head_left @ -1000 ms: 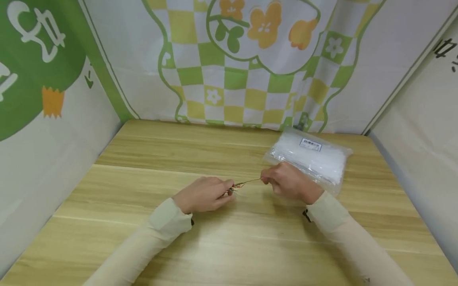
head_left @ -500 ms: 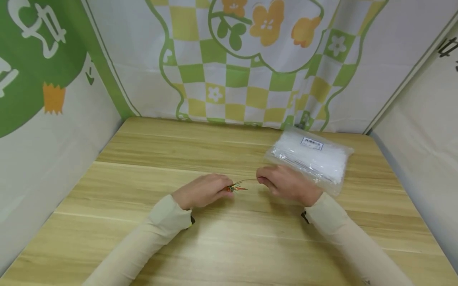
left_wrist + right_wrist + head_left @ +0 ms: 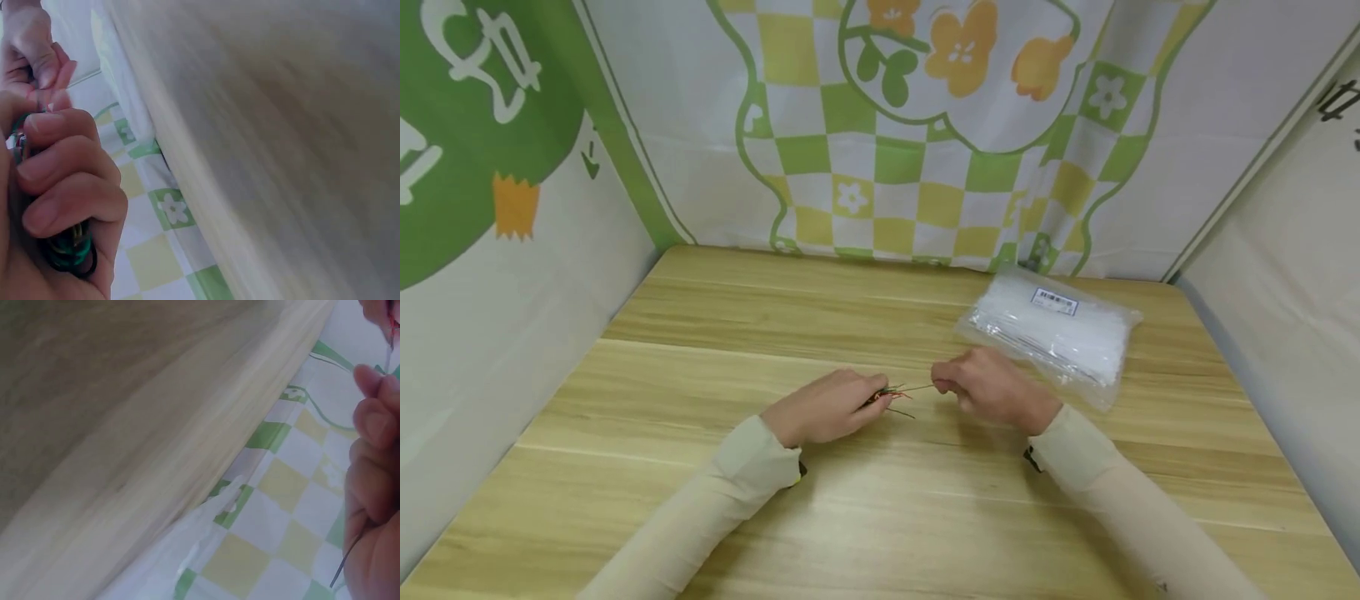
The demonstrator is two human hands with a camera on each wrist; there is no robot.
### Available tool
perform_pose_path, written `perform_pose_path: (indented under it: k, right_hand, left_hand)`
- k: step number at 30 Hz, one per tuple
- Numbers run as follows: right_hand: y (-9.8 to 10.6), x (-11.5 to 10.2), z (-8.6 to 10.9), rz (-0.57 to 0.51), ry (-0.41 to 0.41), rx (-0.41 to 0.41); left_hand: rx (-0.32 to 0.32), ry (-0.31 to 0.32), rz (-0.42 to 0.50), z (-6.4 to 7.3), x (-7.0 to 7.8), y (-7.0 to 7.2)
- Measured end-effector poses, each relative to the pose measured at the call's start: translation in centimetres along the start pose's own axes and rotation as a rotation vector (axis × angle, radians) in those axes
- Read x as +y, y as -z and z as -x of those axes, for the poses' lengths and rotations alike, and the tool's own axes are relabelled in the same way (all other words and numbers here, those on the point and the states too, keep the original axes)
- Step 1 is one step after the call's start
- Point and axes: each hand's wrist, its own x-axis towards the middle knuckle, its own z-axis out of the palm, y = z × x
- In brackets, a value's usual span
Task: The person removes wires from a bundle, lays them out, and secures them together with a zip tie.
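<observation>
My left hand (image 3: 835, 406) grips a bundle of thin coloured wires (image 3: 895, 395), whose loose ends fan out past the thumb and fingertips toward the right. In the left wrist view, a looped green and black part of the wire bundle (image 3: 70, 253) shows below the curled fingers. My right hand (image 3: 988, 387) pinches one thin wire (image 3: 921, 387), which runs across the short gap between the hands. From the right palm, a dark wire end (image 3: 340, 572) sticks out in the right wrist view. Both hands are over the middle of the table.
A clear plastic bag (image 3: 1052, 325) of white strips, with a barcode label, lies just behind my right hand. The wooden table (image 3: 737, 300) meets a printed cloth wall (image 3: 895, 200) at the back, and white panels stand on both sides.
My right hand has shifted slightly left, closer to the left hand, while pinching a wire. The loose wire ends have changed their spread. My left hand stays nearly in place; the bag has not moved.
</observation>
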Motion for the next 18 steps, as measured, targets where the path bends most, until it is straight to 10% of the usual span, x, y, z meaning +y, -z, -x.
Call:
perform_pose_path:
  k: [12,18]
  right_hand:
    - [0.1,0.7,0.4,-0.129,0.052,0.068]
    - [-0.2,0.9,1.1,-0.133,0.07,0.085]
  left_hand:
    - [-0.016,-0.002,0.152,1.0,-0.7,0.0]
    - [0.041,0.034,0.049,0.9,-0.6,-0.1]
